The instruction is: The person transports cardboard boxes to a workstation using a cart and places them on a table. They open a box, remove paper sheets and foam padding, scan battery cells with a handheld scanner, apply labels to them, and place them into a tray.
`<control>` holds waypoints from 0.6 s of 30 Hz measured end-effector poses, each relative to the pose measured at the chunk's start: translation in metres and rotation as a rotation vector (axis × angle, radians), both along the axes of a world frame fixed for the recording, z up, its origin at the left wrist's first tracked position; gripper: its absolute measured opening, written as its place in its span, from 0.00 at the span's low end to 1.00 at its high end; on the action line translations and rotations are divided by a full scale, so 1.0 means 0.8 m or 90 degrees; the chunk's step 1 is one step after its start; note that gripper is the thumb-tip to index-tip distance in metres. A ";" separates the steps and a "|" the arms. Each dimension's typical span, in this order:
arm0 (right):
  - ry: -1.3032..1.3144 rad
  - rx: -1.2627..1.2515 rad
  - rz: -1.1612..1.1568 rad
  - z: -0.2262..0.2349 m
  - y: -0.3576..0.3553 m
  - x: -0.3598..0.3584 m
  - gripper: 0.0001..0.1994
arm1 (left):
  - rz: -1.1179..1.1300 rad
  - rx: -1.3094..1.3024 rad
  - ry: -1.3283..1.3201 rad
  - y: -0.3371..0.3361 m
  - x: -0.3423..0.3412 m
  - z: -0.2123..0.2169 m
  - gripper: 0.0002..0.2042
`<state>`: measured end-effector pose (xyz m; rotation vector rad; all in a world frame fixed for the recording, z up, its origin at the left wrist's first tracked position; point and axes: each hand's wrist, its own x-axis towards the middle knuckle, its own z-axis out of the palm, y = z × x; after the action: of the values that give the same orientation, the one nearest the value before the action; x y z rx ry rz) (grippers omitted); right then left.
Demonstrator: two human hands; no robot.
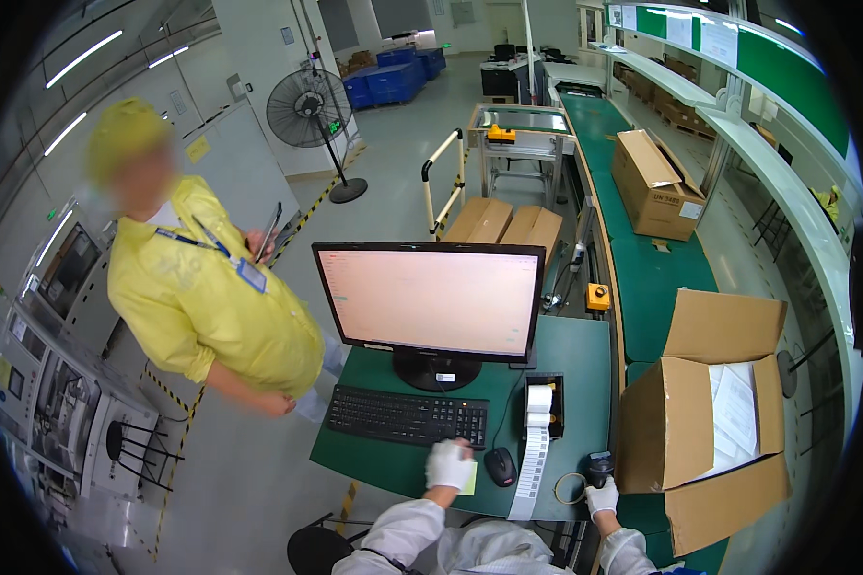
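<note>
My left hand (450, 466), in a white glove with bare fingertips, is beside the lower right corner of a black keyboard (408, 416), over a pale yellow note (469, 478). Its fingers are blurred, so their closing cannot be made out. In my right hand (602, 498), also gloved in white, is a black handheld barcode scanner (597, 466), gripped at the table's right edge. A black mouse (500, 467) lies between the hands. Next to it, a strip of white printed labels (531, 476) runs down from a roll (539, 398) in a black holder.
A lit monitor (430, 299) stands behind the keyboard on the green table (577, 369). At right, an open carton (642, 431) holds white packets; a closed carton (654, 192) sits farther along the green conveyor (644, 278). A person in yellow (216, 287) stands left, holding a phone-like device.
</note>
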<state>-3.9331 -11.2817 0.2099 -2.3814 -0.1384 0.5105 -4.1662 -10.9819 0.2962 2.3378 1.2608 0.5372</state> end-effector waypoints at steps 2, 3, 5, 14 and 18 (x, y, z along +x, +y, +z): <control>0.003 -0.013 0.010 0.026 0.014 -0.008 0.22 | 0.135 0.066 -0.051 0.058 -0.053 -0.019 0.16; -0.060 -0.017 0.005 0.029 0.017 -0.011 0.23 | 0.219 0.067 -0.034 0.078 -0.072 -0.024 0.20; -0.102 -0.018 0.012 0.036 0.030 -0.017 0.26 | 0.349 0.096 -0.024 0.120 -0.126 -0.050 0.28; -0.122 0.032 -0.029 0.013 0.036 -0.021 0.26 | 0.518 -0.043 0.025 0.170 -0.200 -0.100 0.34; -0.156 0.049 -0.016 0.004 0.034 -0.018 0.25 | 0.533 -0.034 -0.088 0.203 -0.207 -0.105 0.35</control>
<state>-3.9476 -11.2544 0.2130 -2.3596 -0.2320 0.1962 -4.3314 -10.8198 0.2125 1.6047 2.1230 0.8756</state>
